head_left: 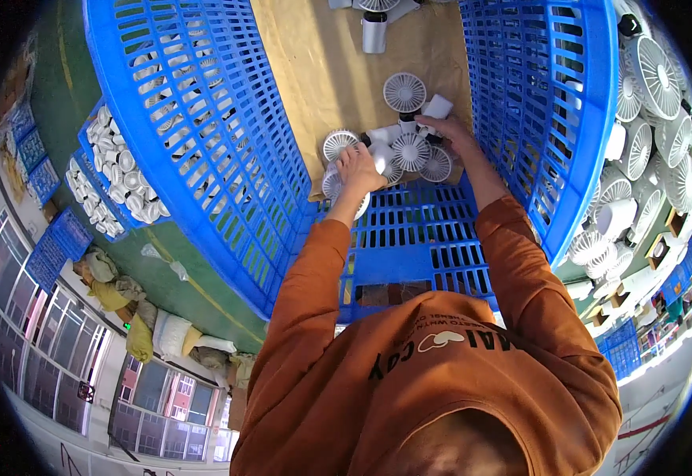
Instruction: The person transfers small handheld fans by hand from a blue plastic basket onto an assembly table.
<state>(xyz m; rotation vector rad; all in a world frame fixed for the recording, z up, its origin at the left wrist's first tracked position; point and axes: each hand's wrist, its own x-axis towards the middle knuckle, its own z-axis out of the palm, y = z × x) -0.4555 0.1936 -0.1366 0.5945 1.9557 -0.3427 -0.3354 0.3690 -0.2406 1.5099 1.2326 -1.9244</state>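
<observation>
Several white handheld fans with round grilles lie in a bunch on the brown cardboard lining (314,79), at the near end of a large blue slatted crate (433,266). My left hand (359,168) is closed over a white fan (381,151) at the left of the bunch; its fingers hide part of that fan. Next to it are more grilles, including one fan (339,145) just beyond my fingers. My right hand (450,131) reaches in from the right, fingers stretched along a fan's white handle (438,107) and dark neck. Between my hands sits another fan (410,151).
High slatted walls of the crate rise on both sides. Farther inside lies another fan (373,33). Many fans (639,143) are heaped outside at the right. Bins of small white parts (120,170) stand on the green floor (179,262) at the left.
</observation>
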